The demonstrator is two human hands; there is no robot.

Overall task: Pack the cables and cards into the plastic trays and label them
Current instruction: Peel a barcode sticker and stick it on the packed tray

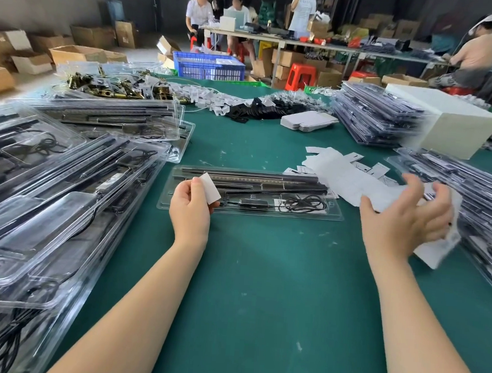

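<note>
A clear plastic tray (309,215) lies across the green table in front of me, holding black rods and a coiled black cable (303,203). My left hand (191,208) pinches a small white label (211,188) over the tray's left end. My right hand (408,215) hovers at the right with fingers spread, over a long white backing sheet (347,179) whose end droops under my palm. Whether the fingers touch the sheet is unclear. Small printed cards (377,170) lie scattered behind the sheet.
Stacks of filled clear trays (64,191) crowd the left side, and more stacks (482,197) sit at the right edge and back right (372,116). A white box (453,125), folded white cartons (307,122), brass fittings (106,86) and a blue crate (208,65) stand behind. People work at far tables.
</note>
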